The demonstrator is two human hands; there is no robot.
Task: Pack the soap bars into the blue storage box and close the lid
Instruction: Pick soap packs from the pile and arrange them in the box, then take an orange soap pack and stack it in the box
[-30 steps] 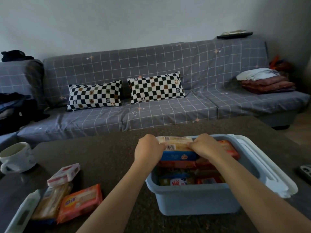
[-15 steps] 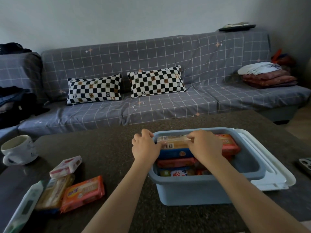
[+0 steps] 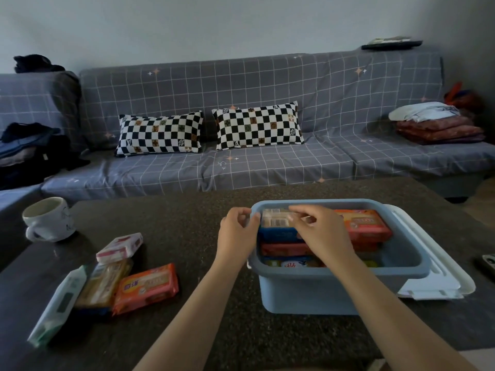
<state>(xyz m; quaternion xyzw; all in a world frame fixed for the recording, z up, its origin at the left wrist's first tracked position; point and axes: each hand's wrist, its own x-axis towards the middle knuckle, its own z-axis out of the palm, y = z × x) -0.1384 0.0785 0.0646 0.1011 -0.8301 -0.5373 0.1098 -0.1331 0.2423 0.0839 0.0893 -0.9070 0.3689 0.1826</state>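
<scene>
The blue storage box [image 3: 334,290] stands open on the dark table, holding several stacked soap bars. On top lies a tan and blue soap bar [image 3: 276,223], with an orange one [image 3: 361,223] to its right. My left hand [image 3: 238,231] is at the box's left rim, fingers curled and thumb against the tan bar's left end. My right hand [image 3: 321,231] pinches that bar's top from above. The white lid [image 3: 439,279] lies under the box's right side. On the table to the left lie an orange bar [image 3: 146,287], a tan bar [image 3: 103,283], a white-pink bar [image 3: 119,247] and a white-green pack [image 3: 57,303].
A white mug [image 3: 48,219] stands at the table's far left. A dark phone [image 3: 488,263] lies at the right edge. Behind the table is a grey checked sofa [image 3: 267,162] with two checkered pillows and folded clothes.
Both hands have lowered the tan and blue bar onto the stack in the box. The left hand has slid out to the box's rim.
</scene>
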